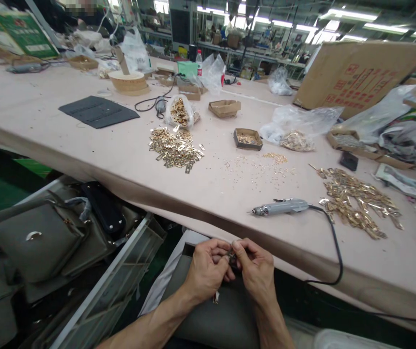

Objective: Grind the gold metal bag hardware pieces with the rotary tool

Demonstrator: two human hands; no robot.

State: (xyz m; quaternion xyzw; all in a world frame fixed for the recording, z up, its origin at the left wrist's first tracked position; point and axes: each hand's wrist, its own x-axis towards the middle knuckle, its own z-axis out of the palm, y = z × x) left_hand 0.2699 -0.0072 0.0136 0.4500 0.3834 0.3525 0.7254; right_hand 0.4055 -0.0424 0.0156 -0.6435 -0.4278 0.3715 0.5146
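Olive bag [217, 322] was set below the desk's [120, 152] near edge, seemingly for support, a dark piece [233, 258] clamped by left hand [208, 269] and right hand [256, 266].

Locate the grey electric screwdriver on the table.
In the head view, the screwdriver lies right of centre near the table's front edge, beyond the right hand and just left of the right-hand heap of gold pieces.
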